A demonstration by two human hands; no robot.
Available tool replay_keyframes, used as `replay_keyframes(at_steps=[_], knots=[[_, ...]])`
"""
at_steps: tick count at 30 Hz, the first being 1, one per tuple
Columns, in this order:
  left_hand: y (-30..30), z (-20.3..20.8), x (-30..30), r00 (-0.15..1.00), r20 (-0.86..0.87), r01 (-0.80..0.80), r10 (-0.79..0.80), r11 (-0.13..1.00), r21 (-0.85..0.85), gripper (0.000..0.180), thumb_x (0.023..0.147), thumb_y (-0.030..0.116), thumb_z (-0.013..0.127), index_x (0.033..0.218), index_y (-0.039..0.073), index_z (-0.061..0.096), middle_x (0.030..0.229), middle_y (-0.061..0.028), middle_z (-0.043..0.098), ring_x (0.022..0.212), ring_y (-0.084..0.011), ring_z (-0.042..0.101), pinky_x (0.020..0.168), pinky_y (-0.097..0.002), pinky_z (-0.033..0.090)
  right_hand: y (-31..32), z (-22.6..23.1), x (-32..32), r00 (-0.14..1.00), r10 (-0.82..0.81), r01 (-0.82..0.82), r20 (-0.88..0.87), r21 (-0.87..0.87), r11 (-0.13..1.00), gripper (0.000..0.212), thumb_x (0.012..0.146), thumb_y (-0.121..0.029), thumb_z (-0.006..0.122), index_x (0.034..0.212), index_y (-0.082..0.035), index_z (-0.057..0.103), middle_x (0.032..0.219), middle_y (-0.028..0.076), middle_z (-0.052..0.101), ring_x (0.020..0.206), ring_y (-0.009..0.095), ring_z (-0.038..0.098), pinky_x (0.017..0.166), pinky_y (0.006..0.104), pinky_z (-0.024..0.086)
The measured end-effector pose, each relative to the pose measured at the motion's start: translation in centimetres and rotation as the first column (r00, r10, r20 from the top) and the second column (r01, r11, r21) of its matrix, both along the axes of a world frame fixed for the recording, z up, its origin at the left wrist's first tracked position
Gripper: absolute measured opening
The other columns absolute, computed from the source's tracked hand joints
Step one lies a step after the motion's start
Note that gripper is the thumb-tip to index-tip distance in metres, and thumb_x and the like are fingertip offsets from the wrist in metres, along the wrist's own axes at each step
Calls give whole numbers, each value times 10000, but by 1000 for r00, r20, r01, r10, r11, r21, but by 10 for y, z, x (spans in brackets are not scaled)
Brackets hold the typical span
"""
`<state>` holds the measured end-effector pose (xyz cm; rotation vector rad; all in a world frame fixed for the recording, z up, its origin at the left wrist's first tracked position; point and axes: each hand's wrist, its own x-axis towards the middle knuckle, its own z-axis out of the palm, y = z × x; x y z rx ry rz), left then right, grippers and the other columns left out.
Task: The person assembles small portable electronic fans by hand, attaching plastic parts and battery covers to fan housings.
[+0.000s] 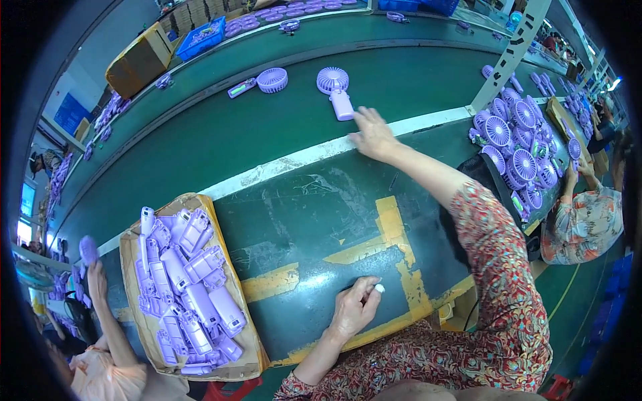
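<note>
My right hand [374, 136] reaches out over the white strip at the belt's near edge. It is slightly blurred, its fingers are spread, and it holds nothing. Just beyond its fingertips a purple handheld fan [341, 103] lies on the green belt, its round head pointing away from me. My left hand [354, 309] rests low over the near worktop with its fingers curled together. Something small and white shows at its fingertips; whether it is held or worn on a finger I cannot make out.
At left stands a cardboard box [259, 334] of purple handle shells [177, 267]. Another fan [272, 80] lies on the belt [200, 144]. Many fan heads [521, 164] are heaped at right beside a metal post [511, 57]. Co-workers sit on both sides; one person's hand [97, 277] lifts a purple part.
</note>
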<state>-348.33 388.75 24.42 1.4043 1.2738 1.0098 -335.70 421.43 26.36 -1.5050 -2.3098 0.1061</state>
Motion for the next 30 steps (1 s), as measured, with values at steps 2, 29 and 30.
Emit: replay_keyframes(at_steps=[2, 29, 30], knots=[[2, 0, 3, 1000, -15, 4, -3, 999, 40, 215, 821, 83, 600, 1027, 24, 576, 732, -98, 623, 583, -162, 603, 570, -290, 496, -20, 20, 48, 991, -67, 55, 113, 110, 992, 528, 768, -197, 640, 1223, -1, 459, 1295, 215, 418, 1257, 393, 334, 1021, 487, 321], [-27, -4, 10, 994, 102, -41, 41, 999, -7, 160, 866, 84, 561, 1004, 3, 569, 658, -24, 579, 563, -58, 523, 519, -229, 441, -157, 92, 381, 343, -909, 708, -237, -571, 416, 781, 616, -330, 835, 1176, 92, 492, 1167, 197, 564, 1059, 361, 555, 875, 541, 430], [-26, -3, 10, 995, 97, -34, 36, 999, -21, 164, 870, 93, 562, 1007, 1, 567, 660, -24, 578, 565, -58, 522, 519, -227, 440, -153, 80, 402, 326, -894, 626, -309, -638, 449, 743, 608, -326, 841, 1145, 73, 516, 1140, 184, 579, 1031, 353, 566, 866, 537, 434]])
